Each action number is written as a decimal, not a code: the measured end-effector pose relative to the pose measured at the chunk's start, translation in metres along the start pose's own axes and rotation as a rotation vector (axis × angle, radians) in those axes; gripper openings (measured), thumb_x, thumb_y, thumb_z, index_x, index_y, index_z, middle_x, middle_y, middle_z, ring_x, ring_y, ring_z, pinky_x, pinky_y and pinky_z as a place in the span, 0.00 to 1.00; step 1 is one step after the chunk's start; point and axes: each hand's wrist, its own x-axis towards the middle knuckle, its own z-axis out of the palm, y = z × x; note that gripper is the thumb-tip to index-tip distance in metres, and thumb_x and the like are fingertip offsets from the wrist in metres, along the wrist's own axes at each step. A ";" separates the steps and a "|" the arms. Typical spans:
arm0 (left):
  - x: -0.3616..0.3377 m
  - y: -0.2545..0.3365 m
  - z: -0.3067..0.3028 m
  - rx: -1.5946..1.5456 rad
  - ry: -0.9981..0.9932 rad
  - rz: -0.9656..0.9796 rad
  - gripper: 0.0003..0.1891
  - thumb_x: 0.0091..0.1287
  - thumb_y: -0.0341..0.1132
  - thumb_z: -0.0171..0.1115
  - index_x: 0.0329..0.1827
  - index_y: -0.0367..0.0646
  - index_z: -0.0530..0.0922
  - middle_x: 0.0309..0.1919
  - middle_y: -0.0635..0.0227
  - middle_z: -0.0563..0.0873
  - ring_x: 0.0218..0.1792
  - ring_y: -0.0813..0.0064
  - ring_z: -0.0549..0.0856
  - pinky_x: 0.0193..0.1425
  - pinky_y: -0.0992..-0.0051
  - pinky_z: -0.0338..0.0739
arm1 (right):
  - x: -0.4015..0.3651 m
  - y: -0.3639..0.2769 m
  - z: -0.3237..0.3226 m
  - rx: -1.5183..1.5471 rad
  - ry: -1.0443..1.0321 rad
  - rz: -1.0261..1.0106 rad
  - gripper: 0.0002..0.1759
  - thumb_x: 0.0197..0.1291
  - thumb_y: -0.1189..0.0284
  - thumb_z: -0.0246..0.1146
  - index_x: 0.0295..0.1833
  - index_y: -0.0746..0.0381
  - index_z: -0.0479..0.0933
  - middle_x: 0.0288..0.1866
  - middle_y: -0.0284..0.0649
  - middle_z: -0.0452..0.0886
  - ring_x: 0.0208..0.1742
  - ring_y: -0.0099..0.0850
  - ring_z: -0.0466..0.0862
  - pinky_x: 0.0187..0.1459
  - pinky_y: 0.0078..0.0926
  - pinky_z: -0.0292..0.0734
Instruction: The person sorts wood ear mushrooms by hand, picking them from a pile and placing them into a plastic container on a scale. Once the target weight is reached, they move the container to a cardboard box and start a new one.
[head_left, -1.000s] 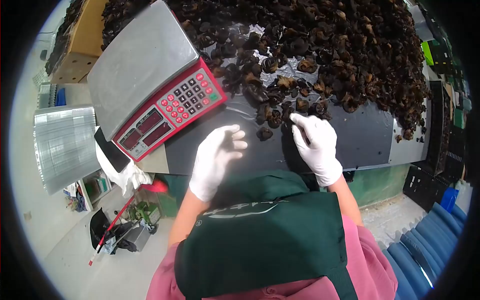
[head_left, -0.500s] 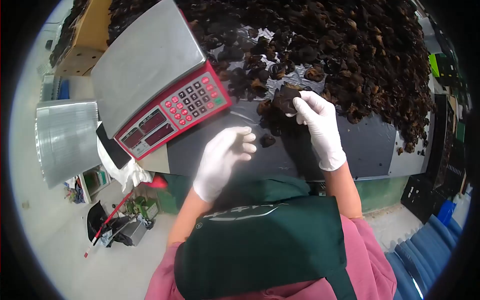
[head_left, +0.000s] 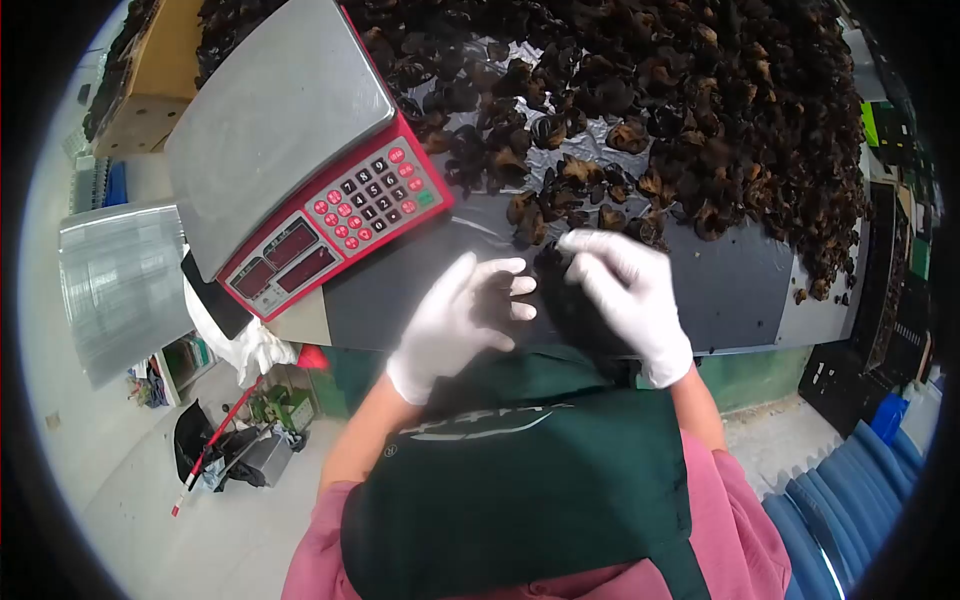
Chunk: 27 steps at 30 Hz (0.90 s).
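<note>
Both of my hands wear white gloves. My left hand (head_left: 462, 322) hovers over the dark front strip of the table, with its fingers apart, loosely curved and holding nothing visible. To its right, my right hand (head_left: 632, 300) is closed, thumb and fingers drawn together, in front of the heap. Whatever its fingertips hold is hidden or lost against the dark surface and shadow. Just beyond the hands lie loose dried wood ear mushrooms (head_left: 580, 185), the near edge of a big brown-black heap (head_left: 700, 110).
A red scale (head_left: 330, 225) with a grey metal pan (head_left: 275, 120) stands at left on the table (head_left: 400, 310). White cloth (head_left: 250, 345) hangs by the corner. A red-handled tool (head_left: 215, 440) is on the left; blue ribbed material (head_left: 835, 510) lies lower right.
My right hand has come down and nearer to me; the dark mushroom piece it held up is no longer plain to see. My left hand has moved slightly right, fingers more spread.
</note>
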 end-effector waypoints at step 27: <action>-0.008 0.011 -0.003 0.280 0.166 0.221 0.24 0.87 0.44 0.43 0.66 0.31 0.77 0.55 0.52 0.87 0.49 0.63 0.89 0.44 0.69 0.83 | 0.024 0.008 -0.004 0.388 -0.145 0.238 0.17 0.77 0.69 0.56 0.59 0.64 0.86 0.41 0.30 0.87 0.30 0.14 0.73 0.32 0.15 0.66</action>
